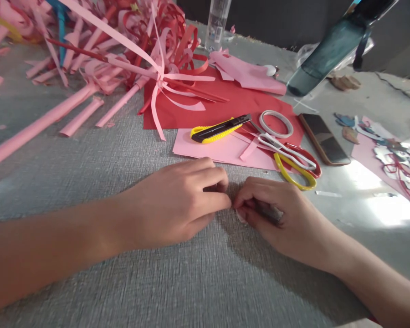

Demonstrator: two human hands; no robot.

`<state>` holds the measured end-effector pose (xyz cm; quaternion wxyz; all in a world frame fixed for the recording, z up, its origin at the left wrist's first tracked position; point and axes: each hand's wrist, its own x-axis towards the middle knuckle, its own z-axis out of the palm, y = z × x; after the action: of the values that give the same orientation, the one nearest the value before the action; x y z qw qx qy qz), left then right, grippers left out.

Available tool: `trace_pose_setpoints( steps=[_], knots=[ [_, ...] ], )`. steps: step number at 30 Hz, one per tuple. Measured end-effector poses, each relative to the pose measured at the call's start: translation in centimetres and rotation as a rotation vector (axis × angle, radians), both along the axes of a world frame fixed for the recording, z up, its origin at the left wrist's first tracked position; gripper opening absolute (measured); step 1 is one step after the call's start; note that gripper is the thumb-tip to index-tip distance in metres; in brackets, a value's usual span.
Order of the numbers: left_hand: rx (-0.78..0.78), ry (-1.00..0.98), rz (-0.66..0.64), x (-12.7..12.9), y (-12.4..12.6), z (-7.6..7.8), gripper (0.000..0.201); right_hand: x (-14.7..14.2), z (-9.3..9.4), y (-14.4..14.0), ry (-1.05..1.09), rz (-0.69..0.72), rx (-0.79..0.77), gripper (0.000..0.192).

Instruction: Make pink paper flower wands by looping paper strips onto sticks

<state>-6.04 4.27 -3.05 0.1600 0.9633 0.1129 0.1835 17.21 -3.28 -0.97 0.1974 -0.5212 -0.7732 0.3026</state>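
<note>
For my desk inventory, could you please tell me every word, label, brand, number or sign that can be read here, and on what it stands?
No text can be read.
Clear bottle: dark print and an apparent barcode, too small and blurred.

Medium light from where I stand, strongest at right. White glare burns out patches of the surface (157, 291) just beside the phone (324, 139) and farther right. Soft shadow spreads below the right hand (289, 216) and its forearm (372, 273). Back wall (269, 23) near black. Paper curls (130, 45) slightly smeared; fine detail at the fingers (259, 187) mushy. Wide-lens stretch toward edges: dark bottle (328, 54) looks slanted, drawn out.
</note>
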Motion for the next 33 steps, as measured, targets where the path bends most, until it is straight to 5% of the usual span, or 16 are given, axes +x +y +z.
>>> trace_pose_setpoints(
  steps=[33],
  knots=[
    [-0.010, 0.016, 0.002, -0.02, -0.12, 0.27, 0.028, -0.19, -0.76, -0.36, -0.094, 0.097, 0.215, 0.019]
  ],
)
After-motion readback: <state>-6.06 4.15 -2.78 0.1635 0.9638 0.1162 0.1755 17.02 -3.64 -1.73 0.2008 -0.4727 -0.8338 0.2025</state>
